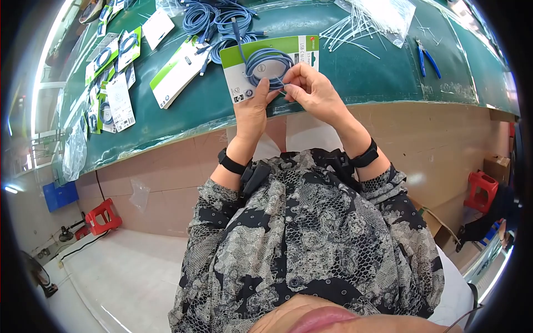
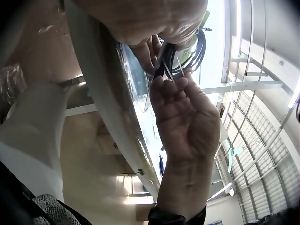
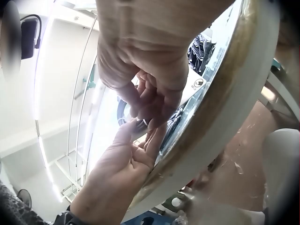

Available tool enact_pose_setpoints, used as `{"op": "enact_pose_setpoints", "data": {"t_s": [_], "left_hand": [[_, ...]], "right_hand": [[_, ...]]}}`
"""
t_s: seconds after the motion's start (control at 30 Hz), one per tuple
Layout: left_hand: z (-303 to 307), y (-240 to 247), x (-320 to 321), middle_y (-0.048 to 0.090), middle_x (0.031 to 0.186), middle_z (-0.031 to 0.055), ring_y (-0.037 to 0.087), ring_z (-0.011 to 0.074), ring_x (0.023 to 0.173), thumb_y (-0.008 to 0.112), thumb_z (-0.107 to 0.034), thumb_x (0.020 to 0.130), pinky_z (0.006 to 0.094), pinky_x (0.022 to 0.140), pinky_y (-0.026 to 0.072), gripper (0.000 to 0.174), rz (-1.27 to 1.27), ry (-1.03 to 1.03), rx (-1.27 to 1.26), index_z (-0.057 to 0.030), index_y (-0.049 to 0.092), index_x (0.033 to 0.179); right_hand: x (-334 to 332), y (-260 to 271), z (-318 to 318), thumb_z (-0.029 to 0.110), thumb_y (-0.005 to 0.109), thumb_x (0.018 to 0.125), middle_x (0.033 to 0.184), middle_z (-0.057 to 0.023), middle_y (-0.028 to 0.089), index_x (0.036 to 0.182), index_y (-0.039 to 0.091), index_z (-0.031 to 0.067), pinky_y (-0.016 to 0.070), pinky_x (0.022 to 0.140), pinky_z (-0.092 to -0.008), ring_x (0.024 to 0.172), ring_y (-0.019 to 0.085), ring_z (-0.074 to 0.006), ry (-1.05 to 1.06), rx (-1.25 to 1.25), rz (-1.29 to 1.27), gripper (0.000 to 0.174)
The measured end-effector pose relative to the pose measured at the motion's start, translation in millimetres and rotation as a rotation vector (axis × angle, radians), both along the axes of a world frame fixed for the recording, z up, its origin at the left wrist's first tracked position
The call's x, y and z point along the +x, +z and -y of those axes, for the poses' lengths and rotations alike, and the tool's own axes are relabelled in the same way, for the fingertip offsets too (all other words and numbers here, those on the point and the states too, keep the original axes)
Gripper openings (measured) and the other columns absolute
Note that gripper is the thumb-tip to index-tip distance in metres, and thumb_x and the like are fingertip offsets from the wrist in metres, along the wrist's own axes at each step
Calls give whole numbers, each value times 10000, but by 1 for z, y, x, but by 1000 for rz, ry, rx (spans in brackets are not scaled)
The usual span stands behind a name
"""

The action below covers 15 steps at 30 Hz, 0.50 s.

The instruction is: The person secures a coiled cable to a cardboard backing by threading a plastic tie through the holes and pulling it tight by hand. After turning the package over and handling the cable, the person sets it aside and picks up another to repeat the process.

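A coiled blue cable [image 1: 256, 62] lies on a green and white packaging card [image 1: 232, 72], one plug sticking up past the card's top edge. My left hand [image 1: 252, 114] grips the card and coil at the lower edge, thumb over the front. At the coil's lower right, my right hand [image 1: 317, 95] pinches a thin cable tie. In the left wrist view, the pale cable tie [image 2: 168, 71] shows at the right fingertips, beside the dark loops of the coil. Fingers of both hands meet at the coil in the right wrist view and hide part of it.
More coiled blue cables [image 1: 201, 21] lie at the back of the green table [image 1: 366, 80]. Blank cards [image 1: 180, 72] and carded cables [image 1: 102, 58] are to the left. White cable ties [image 1: 355, 28] spill from a bag at back right, near blue-handled cutters [image 1: 427, 60].
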<state>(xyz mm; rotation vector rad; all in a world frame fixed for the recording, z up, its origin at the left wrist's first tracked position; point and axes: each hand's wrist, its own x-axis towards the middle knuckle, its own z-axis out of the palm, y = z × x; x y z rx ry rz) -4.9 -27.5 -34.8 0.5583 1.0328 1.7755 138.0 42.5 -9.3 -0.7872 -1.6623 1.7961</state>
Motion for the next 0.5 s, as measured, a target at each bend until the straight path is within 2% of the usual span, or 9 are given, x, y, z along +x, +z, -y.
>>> {"op": "enact_pose_setpoints", "data": {"t_s": [0.23, 0.37, 0.47, 0.5], "left_hand": [[1, -1, 1, 549, 1113, 78, 583, 159, 955, 558, -19, 892, 302, 752, 561, 340, -28, 17, 7, -43, 443, 1210], [1, -4, 0, 554, 1104, 69, 584, 148, 941, 575, -22, 883, 285, 730, 555, 343, -49, 21, -7, -48, 451, 1202], [2, -6, 1, 559, 1089, 59, 585, 139, 929, 592, -29, 874, 272, 716, 550, 351, -44, 31, 6, -55, 457, 1197], [3, -7, 1, 559, 1089, 59, 585, 139, 929, 592, -29, 874, 272, 716, 550, 351, -45, 30, 6, -55, 457, 1197]], "right_hand": [[-1, -2, 0, 2, 551, 872, 831, -16, 568, 975, 523, 7, 479, 651, -216, 739, 577, -76, 0, 19, 40, 107], [-5, 8, 12, -15, 569, 842, 792, -48, 589, 917, 557, -3, 490, 623, -252, 708, 609, -132, -128, 220, 73, 76], [-7, 8, 16, -28, 594, 788, 768, -99, 591, 863, 586, -3, 492, 614, -310, 698, 616, -237, -376, 970, 237, 80], [-7, 7, 17, -28, 594, 788, 768, -99, 591, 863, 586, -3, 492, 614, -310, 698, 616, -237, -377, 969, 237, 80]]}}
